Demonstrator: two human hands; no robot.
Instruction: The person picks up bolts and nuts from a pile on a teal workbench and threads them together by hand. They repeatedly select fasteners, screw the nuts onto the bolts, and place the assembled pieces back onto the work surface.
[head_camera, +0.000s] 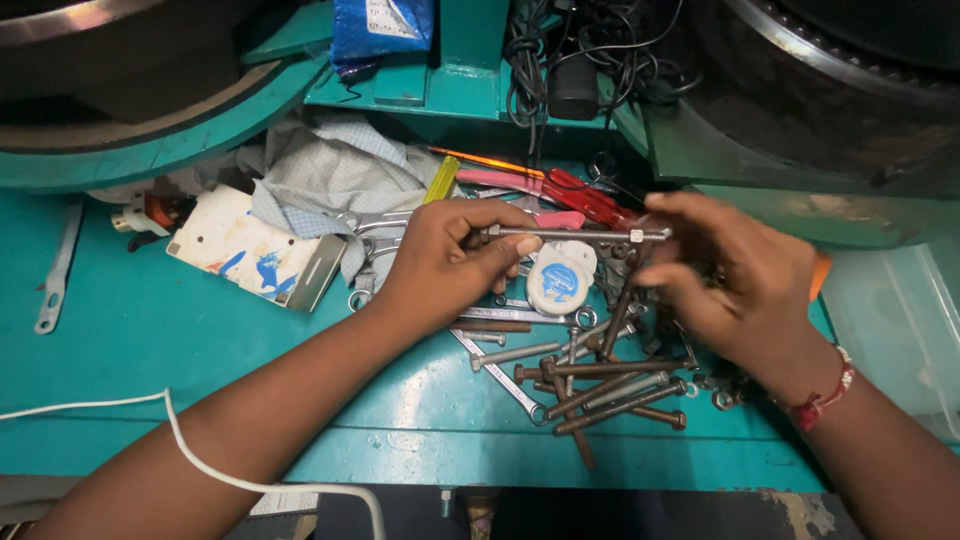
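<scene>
1. Teal-painted metal forms the workbench (150, 330) under both hands, with dark machine housings rising behind them.
2. Held level between the hands is a long threaded bolt (560, 233), silvery and slim, with a small nut (634, 236) sitting on it near the right-hand end.
3. The left hand (445, 262) pinches the bolt's head end between thumb and fingers, probably to keep it from turning.
4. The right hand (735, 275) has its fingers curled about the nut end; it is blurred, so the exact grip cannot be told, but the pose suits spinning the nut along the thread.
5. Holding the bolt clear above the bench leaves room for fingers all round it.
6. Just below the hands lies a heap of rusty brown bolts (600, 385) mixed with brighter ones, with a thin spanner (500, 375) partly under them.
7. A round white tape dispenser (555, 280) rests beneath the bolt, between the hands.
8. Beyond the hands lie red-handled pliers (580, 195); past the left hand, a crumpled checked cloth (330, 170) and a paint-smeared white plate (245, 245).
9. A white cord (200, 450) crosses the left forearm.
</scene>
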